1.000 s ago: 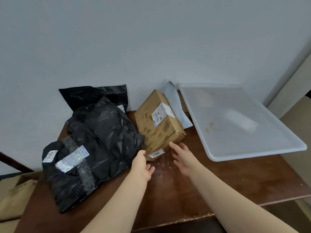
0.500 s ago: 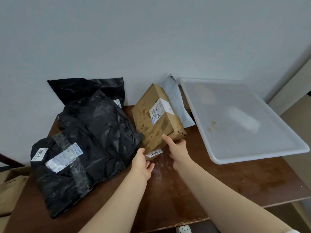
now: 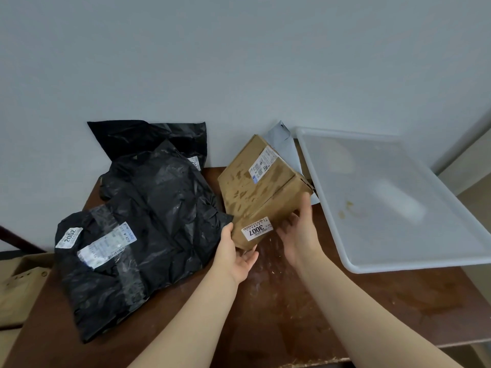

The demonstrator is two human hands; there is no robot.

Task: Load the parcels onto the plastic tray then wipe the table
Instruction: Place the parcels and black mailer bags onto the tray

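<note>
Though w/ stains (image 3: 345,209) inside, tray (image 3: 393,243) beside box (image 3: 252,192).

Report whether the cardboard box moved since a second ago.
Yes: the cardboard box has tipped up, near end off the table, between left hand and right hand.

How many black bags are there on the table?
2. One large black bag lies front left; a second bag stands against the wall behind it. Others may hide underneath.
</note>
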